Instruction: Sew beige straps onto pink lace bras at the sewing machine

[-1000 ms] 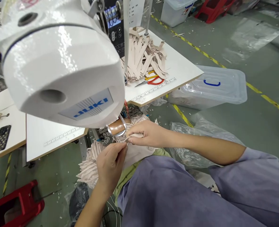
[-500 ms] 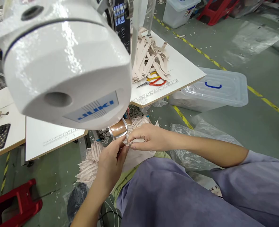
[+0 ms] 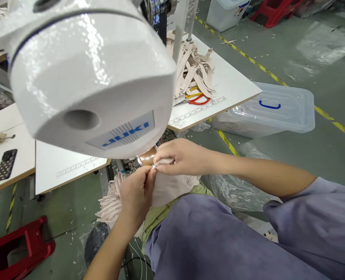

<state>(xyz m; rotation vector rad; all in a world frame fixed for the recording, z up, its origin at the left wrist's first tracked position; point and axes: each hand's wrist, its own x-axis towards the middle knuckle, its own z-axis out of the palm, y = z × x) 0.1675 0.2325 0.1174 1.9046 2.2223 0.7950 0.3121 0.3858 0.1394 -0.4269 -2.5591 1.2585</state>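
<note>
Sewing machine head hides where the pale fabric runs under it

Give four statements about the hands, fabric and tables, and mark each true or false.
1. Left hand and right hand both pinch the fabric below the machine. True.
2. The scissors lie on the floor. False: they lie on the table, beside the strips.
3. A phone lies on the side table. True.
4. The bin stands open. False: its lid is on.
</note>
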